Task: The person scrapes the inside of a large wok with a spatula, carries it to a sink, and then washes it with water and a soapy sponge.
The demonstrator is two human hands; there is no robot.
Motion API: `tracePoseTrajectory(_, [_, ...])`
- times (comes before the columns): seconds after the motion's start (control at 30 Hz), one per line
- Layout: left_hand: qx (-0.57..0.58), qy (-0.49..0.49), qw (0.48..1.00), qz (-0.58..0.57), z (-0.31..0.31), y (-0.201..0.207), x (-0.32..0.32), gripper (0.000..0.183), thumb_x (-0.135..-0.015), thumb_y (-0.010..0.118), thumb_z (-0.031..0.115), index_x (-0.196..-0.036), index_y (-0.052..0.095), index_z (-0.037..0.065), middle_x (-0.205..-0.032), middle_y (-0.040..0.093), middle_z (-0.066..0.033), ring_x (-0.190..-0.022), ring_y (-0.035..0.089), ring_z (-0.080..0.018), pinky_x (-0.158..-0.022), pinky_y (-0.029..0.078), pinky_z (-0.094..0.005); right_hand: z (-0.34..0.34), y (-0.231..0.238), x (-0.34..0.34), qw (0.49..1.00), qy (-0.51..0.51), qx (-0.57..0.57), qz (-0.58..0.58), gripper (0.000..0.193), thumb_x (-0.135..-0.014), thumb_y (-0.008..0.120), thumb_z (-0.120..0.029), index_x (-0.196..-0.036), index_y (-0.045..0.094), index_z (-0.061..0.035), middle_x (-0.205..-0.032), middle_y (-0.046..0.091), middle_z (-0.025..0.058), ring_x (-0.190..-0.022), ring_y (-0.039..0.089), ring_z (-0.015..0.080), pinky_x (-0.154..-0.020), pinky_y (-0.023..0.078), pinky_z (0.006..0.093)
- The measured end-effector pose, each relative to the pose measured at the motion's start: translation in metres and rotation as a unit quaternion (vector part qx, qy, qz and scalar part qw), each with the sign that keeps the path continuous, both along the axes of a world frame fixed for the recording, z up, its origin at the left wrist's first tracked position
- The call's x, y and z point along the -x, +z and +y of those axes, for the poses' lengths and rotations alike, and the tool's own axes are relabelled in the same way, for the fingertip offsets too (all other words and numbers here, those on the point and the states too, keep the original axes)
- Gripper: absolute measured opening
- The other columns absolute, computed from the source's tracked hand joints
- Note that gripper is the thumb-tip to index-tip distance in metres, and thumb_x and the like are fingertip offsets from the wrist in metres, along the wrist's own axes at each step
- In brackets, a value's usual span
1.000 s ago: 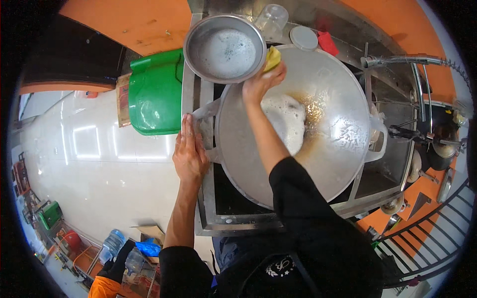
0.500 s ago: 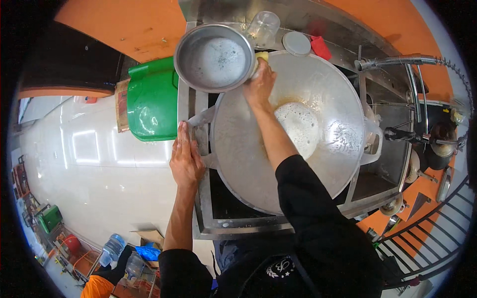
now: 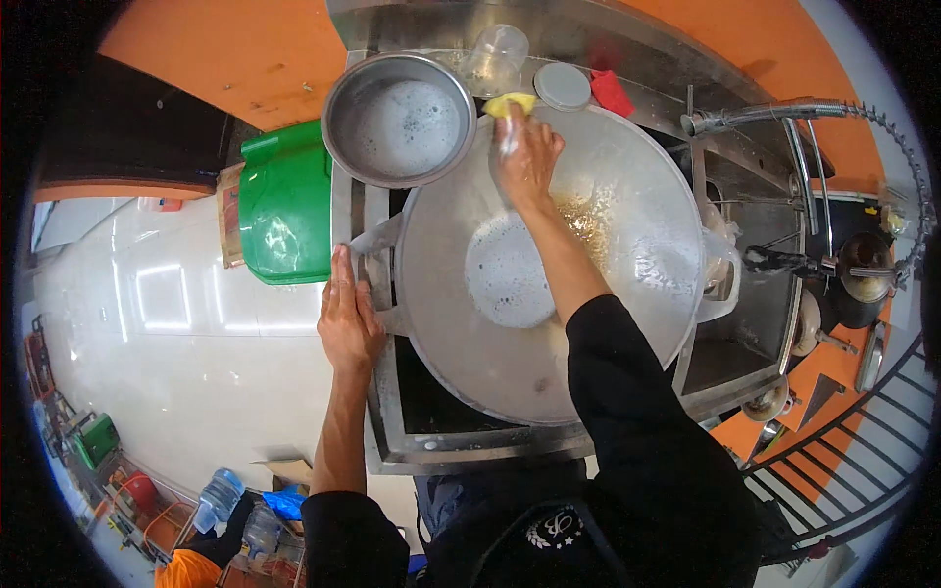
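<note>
A large grey metal wok with loop handles at both sides lies over the steel sink frame. Foamy, soapy water pools inside it, with a brownish wet patch to the right. My right hand is closed on a yellow sponge, pressing it at the wok's far rim. My left hand lies against the frame's left edge, beside the wok's left handle, fingers stretched out. Just left of my right hand stands a steel bowl of suds.
Behind the wok are a clear plastic container, a round grey lid and a red cloth. A spring-hose tap reaches in from the right. Left of the sink stands a green bin. Another person's orange garment shows at lower left.
My right hand has turned outward along the far rim, so more of the yellow sponge shows. The foamy water has shifted leftward in the wok. My left hand stays at the frame edge.
</note>
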State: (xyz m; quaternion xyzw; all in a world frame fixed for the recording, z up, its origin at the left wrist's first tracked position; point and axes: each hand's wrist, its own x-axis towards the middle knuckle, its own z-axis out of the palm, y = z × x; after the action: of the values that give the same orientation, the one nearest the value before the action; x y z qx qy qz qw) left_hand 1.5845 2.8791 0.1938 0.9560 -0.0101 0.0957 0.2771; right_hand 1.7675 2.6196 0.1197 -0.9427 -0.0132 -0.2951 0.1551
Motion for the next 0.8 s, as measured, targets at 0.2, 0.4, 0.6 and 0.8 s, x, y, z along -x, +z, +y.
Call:
tracePoseTrajectory(0.2, [0.021, -0.002, 0.999, 0.025, 0.002, -0.001, 0.0, 0.047, -0.096, 0.041, 0.011, -0.142, 0.037, 0.003, -0.141, 0.044, -0.0198, -0.122, 0.049, -0.0383, -0.099, 0.042, -0.0417, -0.046, -0.019, 0.021, 0.99, 0.069, 0.123, 0.02, 0.044, -0.086, 0.063, -0.023, -0.129, 0.056, -0.0168, -0.088, 0.059, 0.0054, -0.088, 0.054, 0.0243, -0.082, 0.037, 0.0439])
tracePoseTrajectory(0.4, [0.008, 0.008, 1.0, 0.014, -0.002, 0.002, -0.001, 0.046, -0.093, 0.045, 0.009, -0.139, 0.043, 0.005, -0.137, 0.048, -0.0191, -0.118, 0.052, -0.0388, -0.096, 0.045, -0.0425, -0.105, 0.006, 0.004, 0.987, 0.084, 0.13, 0.038, 0.044, -0.081, 0.064, -0.018, -0.123, 0.059, -0.0263, -0.092, 0.057, 0.0071, -0.091, 0.053, 0.0259, -0.08, 0.04, 0.0426])
tracePoseTrajectory(0.6, [0.028, 0.019, 0.999, 0.02, -0.001, 0.002, 0.001, 0.046, -0.093, 0.044, 0.01, -0.139, 0.043, 0.005, -0.137, 0.048, -0.0184, -0.118, 0.052, -0.0386, -0.096, 0.044, -0.0424, -0.109, 0.029, 0.001, 0.992, 0.081, 0.074, 0.066, 0.035, -0.08, 0.063, -0.017, -0.114, 0.062, -0.0229, -0.084, 0.058, 0.0085, -0.086, 0.057, 0.027, -0.071, 0.043, 0.0432])
tracePoseTrajectory(0.8, [0.022, 0.005, 1.0, 0.011, -0.003, 0.003, -0.001, 0.045, -0.094, 0.043, 0.01, -0.139, 0.042, 0.004, -0.138, 0.048, -0.0189, -0.119, 0.052, -0.038, -0.096, 0.044, -0.042, -0.113, 0.01, 0.019, 0.987, -0.124, -0.072, 0.069, 0.041, -0.082, 0.061, -0.015, -0.123, 0.058, -0.0116, -0.082, 0.065, 0.0171, -0.073, 0.063, 0.0355, -0.067, 0.049, 0.0473])
